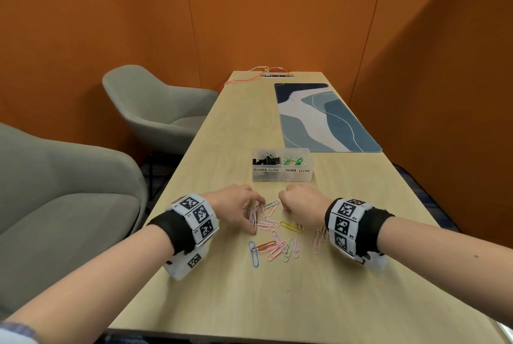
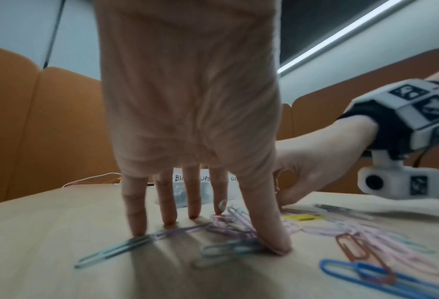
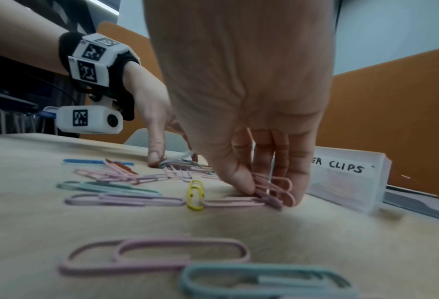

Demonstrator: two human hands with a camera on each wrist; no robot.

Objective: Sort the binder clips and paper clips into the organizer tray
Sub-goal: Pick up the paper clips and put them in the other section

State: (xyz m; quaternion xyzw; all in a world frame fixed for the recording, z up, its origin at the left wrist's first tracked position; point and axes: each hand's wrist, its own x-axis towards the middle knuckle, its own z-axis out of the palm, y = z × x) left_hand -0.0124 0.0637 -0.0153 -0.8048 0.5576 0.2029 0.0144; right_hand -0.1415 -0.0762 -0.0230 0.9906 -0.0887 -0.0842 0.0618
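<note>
A clear organizer tray [image 1: 281, 174] stands mid-table. Its left cell, labelled BINDER CLIPS, holds black binder clips [image 1: 265, 160]. Its right cell, labelled PAPER CLIPS [image 3: 346, 168], holds green and yellow ones. Several pastel paper clips [image 1: 277, 246] lie loose on the table in front of it, among them a blue one [image 2: 366, 271] and a yellow one [image 3: 196, 195]. My left hand [image 1: 254, 218] has its fingertips on the table, with a bunch of clips gathered between thumb and fingers [image 2: 274, 242]. My right hand [image 3: 269, 192] pinches a few pink clips against the table.
A blue patterned desk mat [image 1: 324, 118] lies beyond the tray. A power socket with an orange cable [image 1: 277, 75] sits at the far end. Two grey armchairs [image 1: 155, 104] stand along the table's left edge. More pink clips [image 1: 319, 241] lie by my right wrist.
</note>
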